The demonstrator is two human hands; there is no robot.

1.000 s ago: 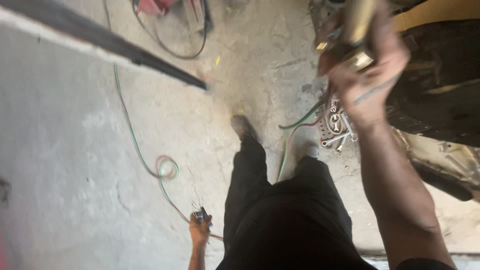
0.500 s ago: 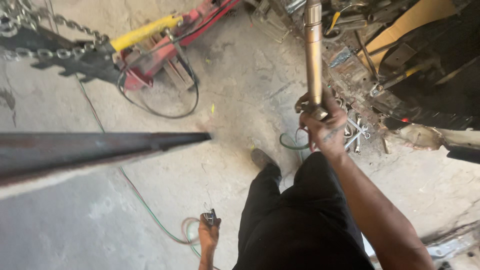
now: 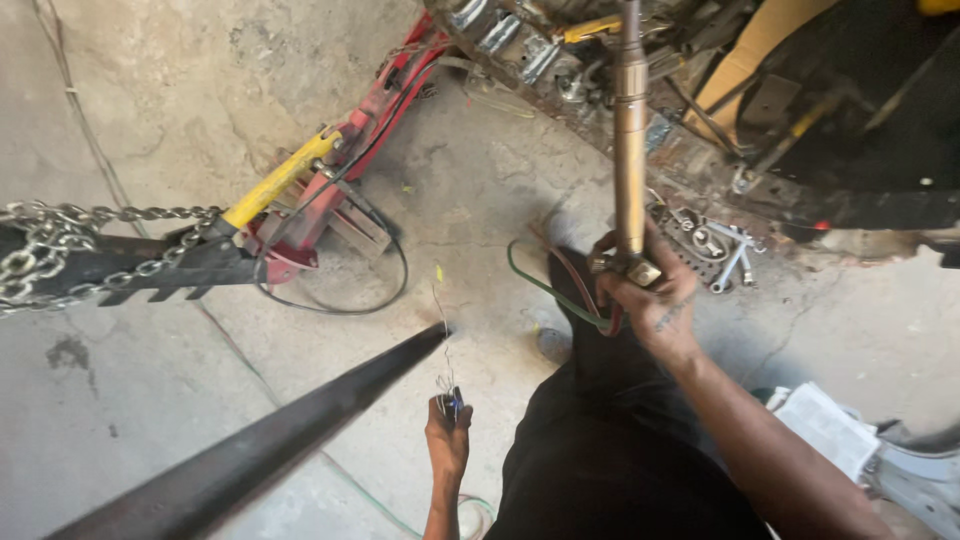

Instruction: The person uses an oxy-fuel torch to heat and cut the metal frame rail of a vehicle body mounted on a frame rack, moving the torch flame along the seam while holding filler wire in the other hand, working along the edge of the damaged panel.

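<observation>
Big dark steel bar (image 3: pixel 260 450) cuts in from 7 o'clock, chain (image 3: pixel 90 235) at 9, red jack (image 3: pixel 330 190) at 11. Right hand (image 3: pixel 650 300) at 3 o'clock has its fingers wrapped round the base of a brass torch (image 3: pixel 630 150) pointing to 12. Left hand (image 3: pixel 447 440), near 6, pinches a small striker (image 3: pixel 452 403).

Right hand (image 3: pixel 648 300) grips base of brass torch (image 3: pixel 630 130), pointing far w/ green hose (image 3: pixel 545 288) at it. Left hand (image 3: pixel 447 440) holds small striker (image 3: pixel 450 403) near. Dark steel bar (image 3: pixel 270 445) at left.
</observation>
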